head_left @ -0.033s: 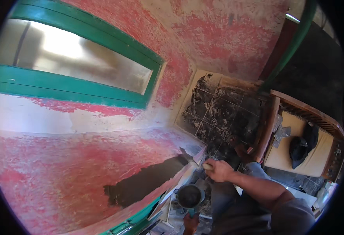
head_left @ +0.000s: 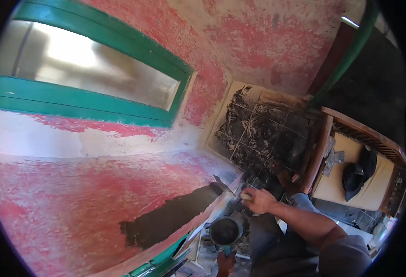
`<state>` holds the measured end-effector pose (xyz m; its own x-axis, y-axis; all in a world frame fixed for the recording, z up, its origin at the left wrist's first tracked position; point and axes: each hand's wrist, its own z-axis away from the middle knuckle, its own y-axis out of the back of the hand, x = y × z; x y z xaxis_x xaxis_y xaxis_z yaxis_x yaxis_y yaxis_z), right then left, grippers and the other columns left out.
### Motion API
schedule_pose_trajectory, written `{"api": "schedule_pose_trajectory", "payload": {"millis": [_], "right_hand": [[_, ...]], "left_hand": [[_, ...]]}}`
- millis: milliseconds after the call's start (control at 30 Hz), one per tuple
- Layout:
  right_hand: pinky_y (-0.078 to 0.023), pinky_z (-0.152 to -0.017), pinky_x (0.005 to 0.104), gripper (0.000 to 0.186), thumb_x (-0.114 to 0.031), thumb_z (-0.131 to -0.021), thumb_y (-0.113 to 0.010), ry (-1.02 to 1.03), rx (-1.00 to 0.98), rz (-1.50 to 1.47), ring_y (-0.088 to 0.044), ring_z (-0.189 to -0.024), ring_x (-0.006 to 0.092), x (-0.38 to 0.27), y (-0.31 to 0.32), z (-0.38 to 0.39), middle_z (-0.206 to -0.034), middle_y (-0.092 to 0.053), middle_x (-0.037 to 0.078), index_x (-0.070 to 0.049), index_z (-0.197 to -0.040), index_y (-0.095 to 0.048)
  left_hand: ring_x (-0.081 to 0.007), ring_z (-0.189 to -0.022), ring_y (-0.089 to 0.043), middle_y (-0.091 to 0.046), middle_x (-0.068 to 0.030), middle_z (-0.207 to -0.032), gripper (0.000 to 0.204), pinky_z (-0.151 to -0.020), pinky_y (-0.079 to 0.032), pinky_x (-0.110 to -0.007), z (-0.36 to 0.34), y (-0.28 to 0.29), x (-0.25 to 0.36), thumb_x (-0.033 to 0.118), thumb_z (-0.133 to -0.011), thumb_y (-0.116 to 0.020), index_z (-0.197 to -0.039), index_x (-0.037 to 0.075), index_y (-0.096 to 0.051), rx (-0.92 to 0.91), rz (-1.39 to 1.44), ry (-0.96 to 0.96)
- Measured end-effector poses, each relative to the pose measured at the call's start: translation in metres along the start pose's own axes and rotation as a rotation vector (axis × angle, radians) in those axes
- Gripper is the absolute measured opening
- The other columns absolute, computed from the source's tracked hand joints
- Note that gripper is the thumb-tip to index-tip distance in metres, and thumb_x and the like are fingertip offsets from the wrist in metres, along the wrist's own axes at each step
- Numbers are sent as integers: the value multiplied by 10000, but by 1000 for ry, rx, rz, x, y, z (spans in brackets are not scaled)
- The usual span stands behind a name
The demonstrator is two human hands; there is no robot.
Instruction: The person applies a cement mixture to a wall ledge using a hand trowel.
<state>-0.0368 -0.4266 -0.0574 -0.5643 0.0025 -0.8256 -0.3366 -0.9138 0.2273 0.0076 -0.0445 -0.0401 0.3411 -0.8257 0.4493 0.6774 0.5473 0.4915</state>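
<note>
My right hand is closed around the pale handle of a trowel. Its blade is hard to make out against the edge of the red-and-white wall ledge. A dark grey patch of wet mortar covers the ledge's front part and reaches almost to the trowel. Lower down, my left hand grips the teal handle of a round dipper, which holds dark mortar. The dipper sits below the ledge edge, apart from the trowel.
A green-framed window is set in the peeling wall at the left. Mortar-smeared dark floor tiles lie beyond my hands. On the right stands a wooden bench with a cream cushion and a black cloth item on it.
</note>
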Motion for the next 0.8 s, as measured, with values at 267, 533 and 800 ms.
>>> {"api": "schedule_pose_trajectory", "payload": {"millis": [267,533,800], "right_hand": [[-528,-970,518,396,-362,-960,-628,-71,-157,94,-682,-1066,439,53,-38,-78,-1128,-722,217,-154,-1297,-610],[-578,-796,529,420,-332,-960,-633,148,-203,74,-710,-903,461,5,-25,-43,-1061,-724,219,-209,-1361,-610],[-575,-846,490,423,-300,-947,-689,142,-21,-174,-714,-862,412,21,-19,-44,-935,-709,148,-141,-1336,-637]], "left_hand": [[-230,-620,-646,-664,-106,-683,347,-608,-501,-404,-51,-47,9,373,-848,-799,-897,49,-684,-80,-372,-90],[-345,-697,-688,-700,-168,-766,363,-661,-527,-454,-75,-79,-6,376,-849,-793,-948,43,-689,-101,-347,-93],[-376,-757,-712,-720,-172,-805,349,-679,-534,-461,-94,-87,-5,356,-857,-792,-919,36,-668,-84,-325,-63]]}}
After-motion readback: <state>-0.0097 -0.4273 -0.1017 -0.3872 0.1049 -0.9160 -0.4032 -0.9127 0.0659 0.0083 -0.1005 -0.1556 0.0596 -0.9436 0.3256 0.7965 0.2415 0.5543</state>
